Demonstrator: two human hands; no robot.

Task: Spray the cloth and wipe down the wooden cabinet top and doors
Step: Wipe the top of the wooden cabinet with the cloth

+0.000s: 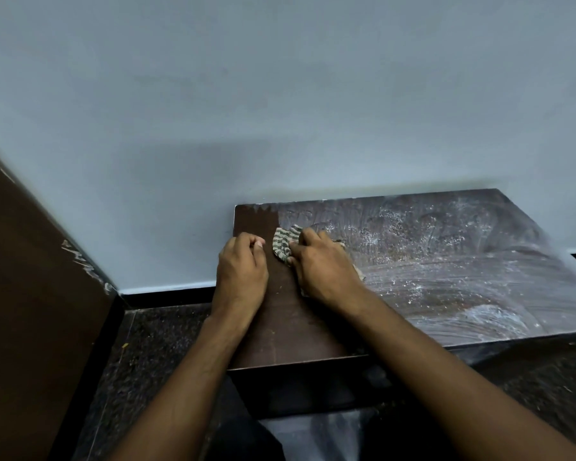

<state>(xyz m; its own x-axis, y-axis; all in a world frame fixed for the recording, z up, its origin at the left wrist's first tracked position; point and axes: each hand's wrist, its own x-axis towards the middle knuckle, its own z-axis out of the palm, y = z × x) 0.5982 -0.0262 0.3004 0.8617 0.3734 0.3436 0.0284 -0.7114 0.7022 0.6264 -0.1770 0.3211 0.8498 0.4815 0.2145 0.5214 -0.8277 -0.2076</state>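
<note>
A low dark wooden cabinet top (446, 277) stands against the wall. Its left strip looks clean and dark, while the rest carries whitish dust and smeared streaks. My right hand (323, 264) presses a striped green-and-white cloth (285, 242) flat onto the top near its back left part, and most of the cloth is hidden under the palm. My left hand (241, 271) rests beside it on the clean strip, fingers curled, holding nothing visible. The cabinet's front face (300, 384) is in deep shadow. No spray bottle is in view.
A pale blue wall (280, 94) rises right behind the cabinet, with a black skirting (167, 292) at its foot. A brown wooden panel (30, 294) leans in at the left. Dark speckled floor (147, 354) lies left of the cabinet.
</note>
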